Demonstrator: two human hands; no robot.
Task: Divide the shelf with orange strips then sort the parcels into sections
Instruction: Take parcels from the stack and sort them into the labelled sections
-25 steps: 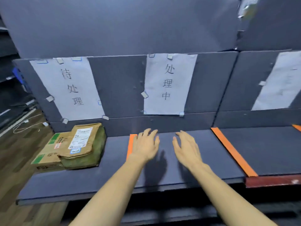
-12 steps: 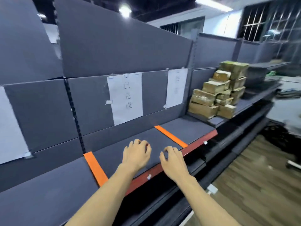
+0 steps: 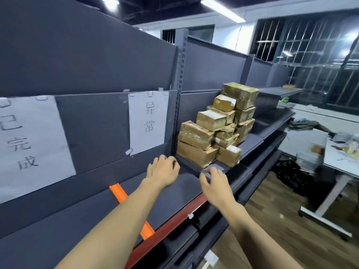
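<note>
A pile of several brown taped parcels (image 3: pixel 217 129) stands on the neighbouring shelf section to the right. One orange strip (image 3: pixel 119 193) lies across the dark grey shelf (image 3: pixel 180 191), partly hidden by my left forearm. My left hand (image 3: pixel 162 171) hovers over the shelf with fingers loosely curled, holding nothing, a short way left of the lowest parcel. My right hand (image 3: pixel 215 185) reaches out near the shelf's front edge, fingers relaxed and empty, just below the pile.
Two paper labels (image 3: pixel 148 121) with handwritten characters are taped to the back panel. The shelf has a red front edge (image 3: pixel 174 220). A white table (image 3: pixel 340 158) with clutter and a black bag (image 3: pixel 289 171) stand on the wooden floor at right.
The view has swung right along the shelf, so the parcel pile is now close. Both empty hands have moved right with it toward the pile.
</note>
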